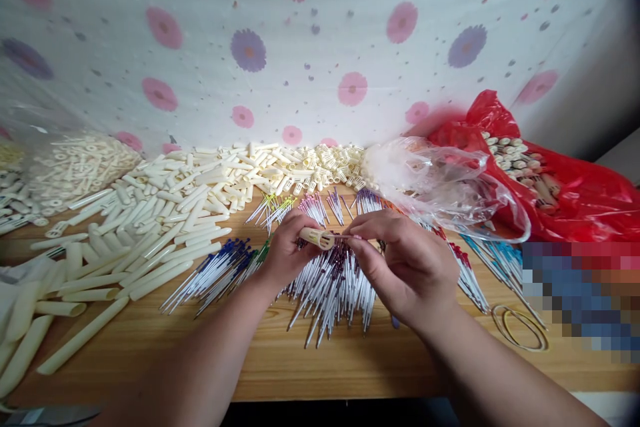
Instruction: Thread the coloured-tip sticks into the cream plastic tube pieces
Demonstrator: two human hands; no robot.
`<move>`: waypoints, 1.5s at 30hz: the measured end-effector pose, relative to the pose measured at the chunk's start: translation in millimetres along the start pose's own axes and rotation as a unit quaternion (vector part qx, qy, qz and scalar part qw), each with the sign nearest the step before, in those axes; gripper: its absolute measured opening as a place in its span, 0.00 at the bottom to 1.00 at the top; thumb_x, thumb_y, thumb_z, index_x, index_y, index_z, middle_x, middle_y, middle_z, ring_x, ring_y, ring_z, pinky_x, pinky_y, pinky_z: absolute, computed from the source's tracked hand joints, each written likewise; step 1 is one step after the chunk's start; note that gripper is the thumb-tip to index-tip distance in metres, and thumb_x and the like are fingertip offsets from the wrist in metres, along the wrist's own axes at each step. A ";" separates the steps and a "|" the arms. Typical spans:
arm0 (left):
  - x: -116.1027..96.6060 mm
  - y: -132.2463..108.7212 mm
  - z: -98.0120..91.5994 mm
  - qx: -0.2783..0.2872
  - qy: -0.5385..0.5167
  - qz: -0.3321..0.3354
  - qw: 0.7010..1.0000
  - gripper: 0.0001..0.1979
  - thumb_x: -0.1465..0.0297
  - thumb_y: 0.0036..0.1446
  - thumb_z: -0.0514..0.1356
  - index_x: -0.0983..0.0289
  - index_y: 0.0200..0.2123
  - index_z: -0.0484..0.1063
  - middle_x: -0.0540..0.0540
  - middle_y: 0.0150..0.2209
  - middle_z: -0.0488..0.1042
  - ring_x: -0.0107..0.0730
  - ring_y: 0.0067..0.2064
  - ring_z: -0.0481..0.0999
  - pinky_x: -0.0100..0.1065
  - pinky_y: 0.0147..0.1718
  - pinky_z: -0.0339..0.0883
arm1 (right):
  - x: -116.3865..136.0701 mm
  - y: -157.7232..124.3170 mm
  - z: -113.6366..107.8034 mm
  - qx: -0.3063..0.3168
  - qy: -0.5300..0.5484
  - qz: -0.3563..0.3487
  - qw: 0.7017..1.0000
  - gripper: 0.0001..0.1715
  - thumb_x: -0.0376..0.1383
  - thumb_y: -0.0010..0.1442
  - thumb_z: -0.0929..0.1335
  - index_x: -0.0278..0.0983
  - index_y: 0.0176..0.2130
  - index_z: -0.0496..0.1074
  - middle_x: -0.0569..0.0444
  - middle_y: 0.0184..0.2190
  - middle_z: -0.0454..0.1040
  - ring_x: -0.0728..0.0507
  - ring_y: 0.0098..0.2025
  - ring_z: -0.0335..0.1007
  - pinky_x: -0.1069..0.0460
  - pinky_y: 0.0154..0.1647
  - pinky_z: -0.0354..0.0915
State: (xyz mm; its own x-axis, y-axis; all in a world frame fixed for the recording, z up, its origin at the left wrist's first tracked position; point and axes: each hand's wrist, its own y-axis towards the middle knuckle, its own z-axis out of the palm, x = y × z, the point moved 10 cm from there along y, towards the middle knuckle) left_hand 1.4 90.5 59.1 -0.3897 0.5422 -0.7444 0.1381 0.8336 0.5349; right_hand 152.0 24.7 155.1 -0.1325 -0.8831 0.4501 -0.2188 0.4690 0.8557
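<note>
My left hand [286, 255] is closed round a cream slotted plastic pen part [316, 238], its slotted end turned to the right. Between thumb and fingertips, my right hand [413, 270] pinches a thin pen refill [342, 237], whose far end meets the slotted end; how far it goes in I cannot tell. Just below both hands lies a spread of white refills with dark purple tops [330, 293]. Refills with blue tops [213, 270] are to the left, and red-topped ones [467, 273] lie on the right.
Cream tubes [150, 233] cover the table's left side, with slotted cream parts [330, 163] heaped behind. A clear plastic bag [445, 180] and a red bag [590, 193] of parts stand back right. Rubber bands [520, 328] lie front right. A flowered curtain [320, 47] hangs behind.
</note>
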 end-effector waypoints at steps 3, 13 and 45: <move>-3.7 -0.7 0.9 0.020 0.006 0.011 1.000 0.28 0.42 0.49 0.52 0.63 0.34 0.68 0.55 0.34 0.65 0.38 0.39 0.66 0.36 0.40 0.60 | -5.1 1.1 9.8 0.051 -0.073 -0.020 0.996 0.07 0.27 0.56 0.66 0.37 0.36 0.70 0.51 0.32 0.73 0.47 0.34 0.70 0.50 0.35 0.68; -13.8 -2.6 -6.9 0.003 0.062 0.038 0.997 0.21 0.52 0.59 0.47 0.63 0.36 0.69 0.55 0.36 0.64 0.37 0.41 0.66 0.36 0.42 0.60 | -16.6 2.5 14.2 0.101 -0.152 -0.035 0.983 0.06 0.28 0.57 0.66 0.37 0.36 0.72 0.52 0.32 0.70 0.47 0.34 0.66 0.50 0.34 0.65; -21.8 -5.5 -25.9 -0.106 0.185 0.072 0.974 0.18 0.54 0.59 0.51 0.64 0.34 0.70 0.55 0.35 0.65 0.38 0.39 0.66 0.38 0.38 0.60 | -88.0 -15.9 21.5 0.005 0.171 0.202 0.964 0.06 0.35 0.58 0.66 0.40 0.33 0.74 0.52 0.39 0.69 0.45 0.45 0.66 0.46 0.47 0.63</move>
State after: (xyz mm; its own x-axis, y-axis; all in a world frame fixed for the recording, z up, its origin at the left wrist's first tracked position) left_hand -14.4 71.4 82.7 -0.6865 0.5445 -0.4819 0.0392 0.6895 0.7233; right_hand 146.3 95.3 96.4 0.1175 -0.5806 0.8056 -0.2263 0.7743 0.5910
